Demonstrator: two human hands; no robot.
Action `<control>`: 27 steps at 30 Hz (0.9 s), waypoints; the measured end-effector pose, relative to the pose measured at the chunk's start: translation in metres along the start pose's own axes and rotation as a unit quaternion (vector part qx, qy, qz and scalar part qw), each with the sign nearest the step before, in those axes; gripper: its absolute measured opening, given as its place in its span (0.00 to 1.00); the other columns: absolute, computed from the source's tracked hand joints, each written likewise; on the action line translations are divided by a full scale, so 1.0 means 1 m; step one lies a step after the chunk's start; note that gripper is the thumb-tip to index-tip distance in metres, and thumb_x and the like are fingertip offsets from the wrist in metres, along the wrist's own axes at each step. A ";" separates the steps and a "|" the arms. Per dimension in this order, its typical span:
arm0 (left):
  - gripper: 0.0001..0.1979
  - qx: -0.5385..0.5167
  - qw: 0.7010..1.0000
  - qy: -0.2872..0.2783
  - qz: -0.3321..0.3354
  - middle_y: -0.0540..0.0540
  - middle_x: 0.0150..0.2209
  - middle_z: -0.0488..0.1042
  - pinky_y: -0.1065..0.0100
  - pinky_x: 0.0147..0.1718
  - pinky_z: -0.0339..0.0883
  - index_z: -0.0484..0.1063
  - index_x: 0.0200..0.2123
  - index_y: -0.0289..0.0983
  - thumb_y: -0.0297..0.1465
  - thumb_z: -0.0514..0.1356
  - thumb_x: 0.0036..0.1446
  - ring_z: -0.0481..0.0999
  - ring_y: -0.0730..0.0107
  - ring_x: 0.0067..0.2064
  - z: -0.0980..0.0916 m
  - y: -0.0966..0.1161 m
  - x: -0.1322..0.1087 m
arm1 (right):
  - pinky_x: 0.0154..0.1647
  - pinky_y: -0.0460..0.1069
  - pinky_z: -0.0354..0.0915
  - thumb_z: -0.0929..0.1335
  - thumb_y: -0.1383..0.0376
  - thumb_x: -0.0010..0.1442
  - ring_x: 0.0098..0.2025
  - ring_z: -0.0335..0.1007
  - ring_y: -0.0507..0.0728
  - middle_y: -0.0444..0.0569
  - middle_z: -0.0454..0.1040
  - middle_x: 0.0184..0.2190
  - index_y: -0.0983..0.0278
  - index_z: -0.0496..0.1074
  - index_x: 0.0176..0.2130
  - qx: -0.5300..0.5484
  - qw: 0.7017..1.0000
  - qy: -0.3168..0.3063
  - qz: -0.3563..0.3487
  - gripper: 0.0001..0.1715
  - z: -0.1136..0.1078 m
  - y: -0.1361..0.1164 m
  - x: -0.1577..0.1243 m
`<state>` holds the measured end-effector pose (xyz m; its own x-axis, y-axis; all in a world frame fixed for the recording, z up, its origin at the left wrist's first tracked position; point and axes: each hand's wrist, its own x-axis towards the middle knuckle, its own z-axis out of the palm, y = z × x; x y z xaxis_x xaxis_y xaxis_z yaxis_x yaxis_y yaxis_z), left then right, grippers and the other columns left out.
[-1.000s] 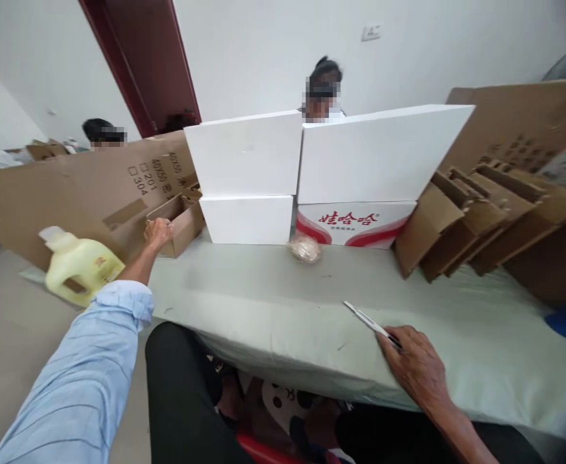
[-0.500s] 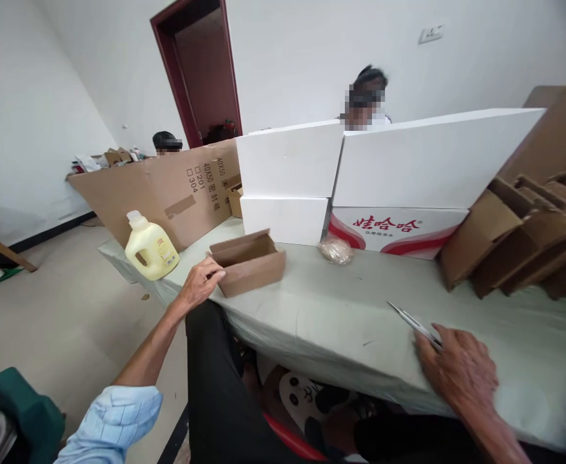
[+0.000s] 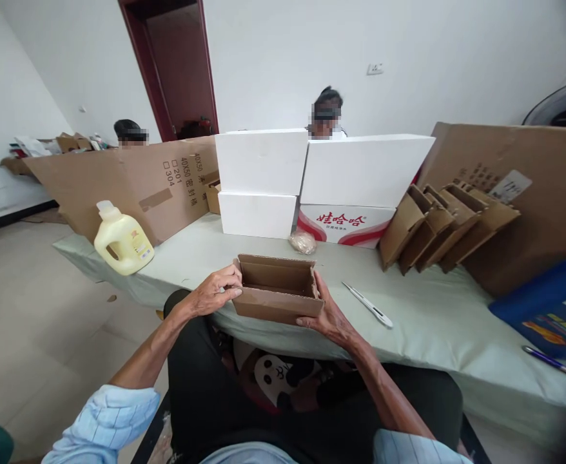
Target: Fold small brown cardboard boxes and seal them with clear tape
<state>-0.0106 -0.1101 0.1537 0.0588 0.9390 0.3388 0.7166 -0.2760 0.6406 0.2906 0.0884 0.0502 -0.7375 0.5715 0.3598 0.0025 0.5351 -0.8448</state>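
Head view: I see the open brown box (image 3: 278,304) at the table's (image 3: 432,322) 6 o'clock edge, left hand (image 3: 214,293) pinched on its 9 o'clock end, right hand (image 3: 330,314) wrapped around the 3 o'clock end. Even, light pressure should spare its thin walls. Tabletop stretches toward 12, up to the white boxes (image 3: 258,216), while the slim cutter (image 3: 369,305) near 3 calls for care.

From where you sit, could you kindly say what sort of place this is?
Probably a workroom where cardboard is handled, going by the open box, the row of other brown boxes on the covered table and what looks like a craft knife.
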 end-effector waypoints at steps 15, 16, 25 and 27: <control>0.66 0.296 0.950 0.030 0.098 0.25 0.78 0.52 0.42 0.62 0.71 0.38 0.80 0.47 0.19 0.75 0.48 0.64 0.31 0.74 0.053 -0.057 -0.036 | 0.67 0.63 0.72 0.74 0.43 0.63 0.64 0.75 0.70 0.55 0.79 0.61 0.59 0.73 0.62 0.236 0.934 0.054 0.261 0.37 -0.030 -0.012 0.024; 0.67 0.305 0.945 0.024 0.116 0.23 0.78 0.52 0.42 0.61 0.71 0.36 0.80 0.46 0.19 0.75 0.48 0.62 0.31 0.75 0.056 -0.056 -0.036 | 0.65 0.62 0.73 0.74 0.44 0.64 0.61 0.78 0.69 0.56 0.81 0.59 0.60 0.75 0.59 0.257 0.921 0.043 0.291 0.33 -0.032 -0.013 0.027; 0.66 0.214 0.966 0.036 0.138 0.26 0.76 0.58 0.42 0.68 0.65 0.33 0.80 0.46 0.30 0.76 0.52 0.61 0.35 0.77 0.050 -0.040 -0.015 | 0.50 0.60 0.81 0.63 0.38 0.73 0.47 0.84 0.64 0.58 0.86 0.47 0.61 0.76 0.57 0.279 0.872 -0.037 0.402 0.35 -0.053 -0.018 0.030; 0.69 0.158 0.983 0.035 0.086 0.28 0.77 0.57 0.39 0.71 0.62 0.36 0.80 0.47 0.33 0.79 0.48 0.60 0.35 0.77 0.047 -0.036 -0.017 | 0.44 0.61 0.82 0.61 0.36 0.73 0.43 0.84 0.65 0.55 0.86 0.44 0.59 0.75 0.60 0.266 0.875 -0.073 0.398 0.37 -0.057 -0.021 0.024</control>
<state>-0.0047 -0.1059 0.0924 0.1579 0.8650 0.4762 0.8809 -0.3413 0.3280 0.3113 0.1264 0.0986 -0.7236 0.5248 -0.4484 0.2688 -0.3840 -0.8833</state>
